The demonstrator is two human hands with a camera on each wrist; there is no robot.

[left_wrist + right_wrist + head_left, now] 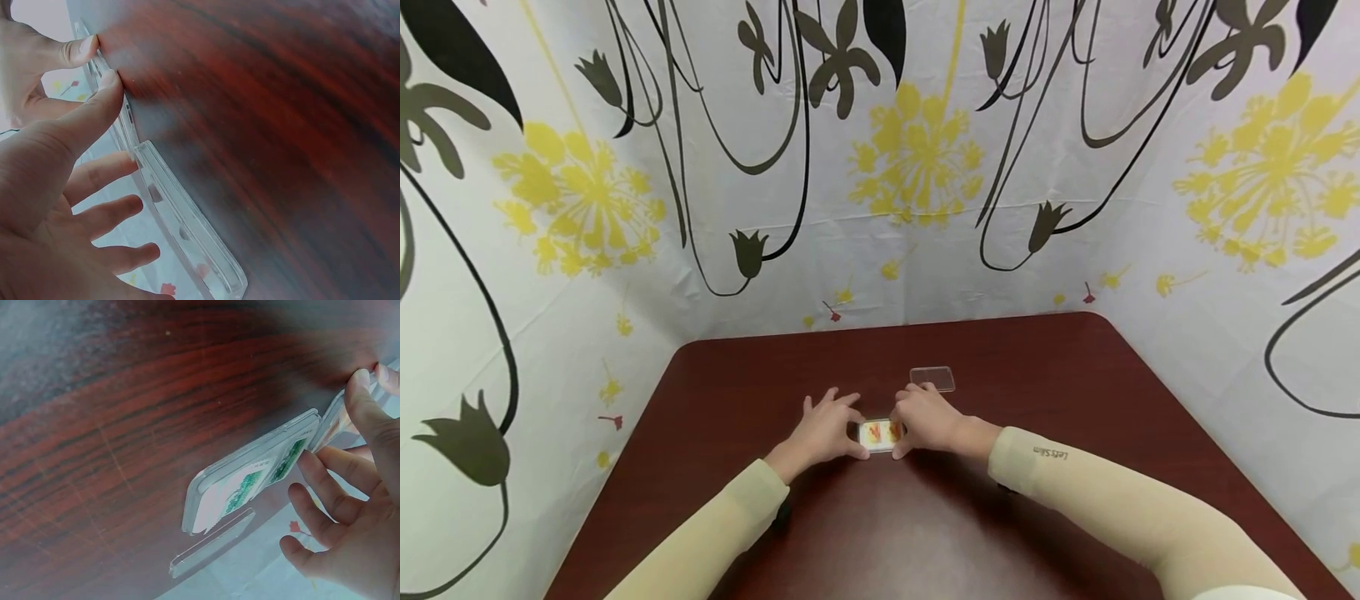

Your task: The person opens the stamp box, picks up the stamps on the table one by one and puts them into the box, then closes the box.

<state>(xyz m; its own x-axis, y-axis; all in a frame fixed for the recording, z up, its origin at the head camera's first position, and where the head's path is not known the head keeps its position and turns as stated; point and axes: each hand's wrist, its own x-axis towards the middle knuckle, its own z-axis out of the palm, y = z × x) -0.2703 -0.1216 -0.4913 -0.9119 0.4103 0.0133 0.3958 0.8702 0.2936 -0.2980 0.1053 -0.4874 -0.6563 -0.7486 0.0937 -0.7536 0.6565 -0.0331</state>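
A small clear plastic case with orange-and-red pictures on white [874,435] lies flat on the table between both hands. My left hand [826,429] holds its left end between thumb and index finger, the other fingers spread. At the right end, my right hand [927,419] grips it the same way, thumb on the near edge. A second clear case with green pictures [247,484] lies right by the right hand's fingers in the right wrist view. Another clear case [194,225] sits beside the left hand's fingers in the left wrist view. The hands cover both in the head view.
Behind the right hand lies a thin clear plastic piece [932,380], seen also beyond the green-picture case. The dark red wooden table [760,383] has rounded back corners. A white cloth with yellow and grey flower prints [850,275] hangs around its back and sides.
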